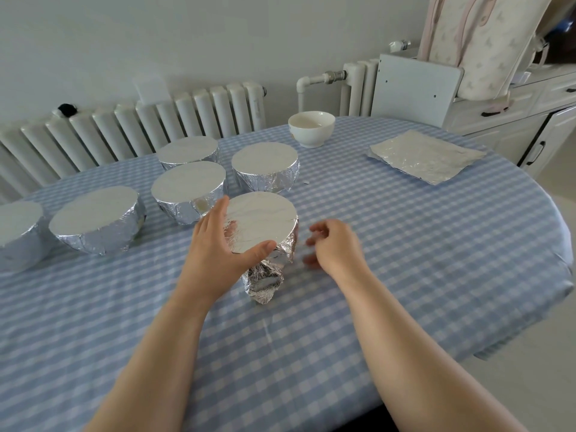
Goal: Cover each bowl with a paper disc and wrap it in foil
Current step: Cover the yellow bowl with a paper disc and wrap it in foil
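Head view: a near wrapped bowl (pixel 265 226) is sitting upright at the middle of the table (pixel 405 244), its flat foil top facing up and a loose foil tail (pixel 263 283) trailing from its base toward the person, lying along the near-far line. The left hand (pixel 218 244) is cupping this bowl's left side, fingers nearly straight and spread wide, fingertips reaching up past the rim, thumb lying along the near edge of the top. The right hand (pixel 335 244) is hovering just right of the bowl, apart from it, fingers loosely curled and holding nothing; motion blur is hiding the fingertips. Five more wrapped bowls are standing upright behind and to the left: one (pixel 265 169) just behind, one (pixel 188 190) behind-left, one (pixel 188 151) farther back, one (pixel 95 222) to the left, one (pixel 18 233) cut by the left edge. A bare white bowl (pixel 311 127) is standing open-side up near the far edge. A flat foil sheet (pixel 427 155) is lying at far right, well apart from the bowls. A radiator (pixel 140 120) is running along the wall behind.
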Demonstrator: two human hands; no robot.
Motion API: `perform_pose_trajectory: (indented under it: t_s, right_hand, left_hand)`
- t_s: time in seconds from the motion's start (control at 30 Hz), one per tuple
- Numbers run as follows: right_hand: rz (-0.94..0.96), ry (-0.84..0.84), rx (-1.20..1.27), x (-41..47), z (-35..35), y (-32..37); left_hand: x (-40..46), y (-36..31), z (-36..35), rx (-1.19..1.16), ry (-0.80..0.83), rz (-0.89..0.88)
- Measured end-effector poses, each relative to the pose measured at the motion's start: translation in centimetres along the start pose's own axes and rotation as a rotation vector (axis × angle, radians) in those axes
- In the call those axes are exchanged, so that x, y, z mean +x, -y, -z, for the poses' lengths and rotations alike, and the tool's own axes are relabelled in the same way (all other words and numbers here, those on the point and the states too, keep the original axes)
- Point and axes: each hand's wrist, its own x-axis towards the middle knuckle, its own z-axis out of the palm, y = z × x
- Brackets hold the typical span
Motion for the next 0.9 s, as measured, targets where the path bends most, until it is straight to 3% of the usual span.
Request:
perform_pose_trajectory:
  t_s: [0.1,0.27,0.67,0.9]
  right_hand:
    - [0.231,-0.123,-0.048,-1.2,0.1,0.7]
    - [0.387,-0.094,-0.294,-3.5,-0.5,1.1]
    - [0.218,0.017,-0.237,-1.1,-0.8,2.2]
    - [0.219,0.271,-0.117,1.7,0.1,3.4]
  left_hand:
    - [-0.1,-0.3,0.2,0.005,0.007,-0.001]
    - [-0.1,-0.3,0.3,0.040,0.024,-0.014]
    - [0.0,-0.7,1.2,0.081,0.048,0.009]
    - [-0.1,0.0,1.7,0.435,-0.236,-0.019]
